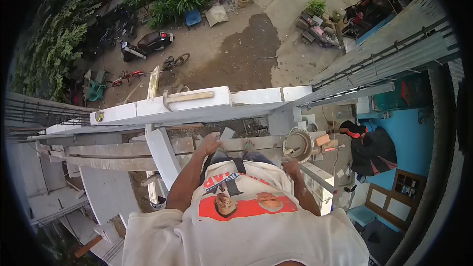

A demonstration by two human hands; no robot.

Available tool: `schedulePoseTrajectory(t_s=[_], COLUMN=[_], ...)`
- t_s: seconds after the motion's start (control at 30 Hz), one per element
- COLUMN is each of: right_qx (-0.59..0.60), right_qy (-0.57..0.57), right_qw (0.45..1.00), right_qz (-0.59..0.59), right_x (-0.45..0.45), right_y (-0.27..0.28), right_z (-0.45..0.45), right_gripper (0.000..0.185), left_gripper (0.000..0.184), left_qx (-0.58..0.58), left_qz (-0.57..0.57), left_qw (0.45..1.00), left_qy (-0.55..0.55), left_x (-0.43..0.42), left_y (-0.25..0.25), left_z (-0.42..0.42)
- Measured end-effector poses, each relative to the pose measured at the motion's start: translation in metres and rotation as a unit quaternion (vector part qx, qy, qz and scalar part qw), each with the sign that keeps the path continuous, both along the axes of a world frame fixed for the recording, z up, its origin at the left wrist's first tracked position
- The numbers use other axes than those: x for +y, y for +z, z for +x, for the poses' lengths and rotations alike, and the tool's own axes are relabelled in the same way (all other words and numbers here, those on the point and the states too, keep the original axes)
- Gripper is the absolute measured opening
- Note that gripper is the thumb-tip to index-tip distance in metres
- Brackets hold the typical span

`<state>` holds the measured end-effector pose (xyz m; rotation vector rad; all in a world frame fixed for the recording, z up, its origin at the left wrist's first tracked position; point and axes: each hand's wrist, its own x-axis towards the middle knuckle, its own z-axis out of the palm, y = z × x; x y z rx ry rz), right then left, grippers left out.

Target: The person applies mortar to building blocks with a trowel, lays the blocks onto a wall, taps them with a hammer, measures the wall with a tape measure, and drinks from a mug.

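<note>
My left hand (211, 143) hangs beside my waist above the wooden planks (123, 162). Its fingers are loosely bent and apart, and nothing shows in them. My right hand (290, 166) is low at my other side, just below a round mortar-smeared bucket (306, 153) with a trowel-like tool (291, 150) inside. Beside that hand runs a grey bar (318, 175); whether the fingers touch it I cannot tell, as they are mostly hidden. A wooden-handled hammer (192, 97) lies on top of the white block wall (185, 108) in front of me.
A yellow tape measure (99, 116) rests on the wall's left end. A white block (162, 155) leans at my left. Another person (372, 150) bends over down on the right. Steel rebar (394, 47) runs along the right side. Below the wall stand a scooter (155, 42) and bicycles.
</note>
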<state>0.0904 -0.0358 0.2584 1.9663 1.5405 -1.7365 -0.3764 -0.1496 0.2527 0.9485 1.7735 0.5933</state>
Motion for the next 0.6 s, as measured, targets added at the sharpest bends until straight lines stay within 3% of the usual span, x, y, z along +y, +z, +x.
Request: schedulePoseTrajectory(t_s=[0.03, 0.13, 0.2, 0.27, 0.33, 0.4, 0.47, 0.53, 0.57, 0.6], right_qx=[-0.011, -0.017, -0.014, -0.014, -0.011, -0.018, -0.018, -0.018, -0.018, -0.019], right_qy=[0.07, 0.283, 0.391, 0.485, 0.561, 0.629, 0.681, 0.703, 0.697, 0.69], right_qw=[0.997, 0.958, 0.919, 0.873, 0.825, 0.773, 0.726, 0.704, 0.713, 0.722], right_qz=[-0.005, 0.029, 0.043, 0.055, 0.066, 0.08, 0.097, 0.096, 0.073, 0.049], right_x=[0.002, 0.022, 0.044, 0.074, 0.104, 0.136, 0.163, 0.185, 0.195, 0.206], right_y=[-0.006, -0.032, -0.04, -0.04, -0.037, -0.029, -0.022, -0.023, -0.026, -0.032], right_z=[0.008, 0.021, 0.022, 0.014, 0.002, -0.022, -0.055, -0.094, -0.112, -0.13], right_gripper=[0.035, 0.035, 0.035, 0.035, 0.036, 0.036, 0.037, 0.037, 0.035, 0.033], left_gripper=[0.063, 0.063, 0.062, 0.058, 0.049, 0.046, 0.041, 0.036, 0.036, 0.033], left_qx=[0.016, 0.037, 0.052, 0.102, 0.013, 0.059, 0.086, 0.039, 0.038, 0.112], left_qz=[-0.02, -0.054, -0.004, -0.211, -0.168, -0.146, -0.203, -0.218, -0.216, -0.225], left_qw=[1.0, 0.992, 0.987, 0.945, 0.903, 0.87, 0.901, 0.857, 0.853, 0.886], left_qy=[-0.008, 0.104, 0.151, 0.229, 0.395, 0.467, 0.375, 0.466, 0.474, 0.39], left_x=[0.004, -0.051, -0.087, -0.122, -0.178, -0.225, -0.285, -0.337, -0.35, -0.361], left_y=[0.053, 0.04, 0.047, 0.063, 0.031, 0.028, -0.011, -0.067, -0.068, -0.07], left_z=[0.008, 0.016, 0.026, 0.042, 0.065, 0.105, 0.139, 0.191, 0.209, 0.224])
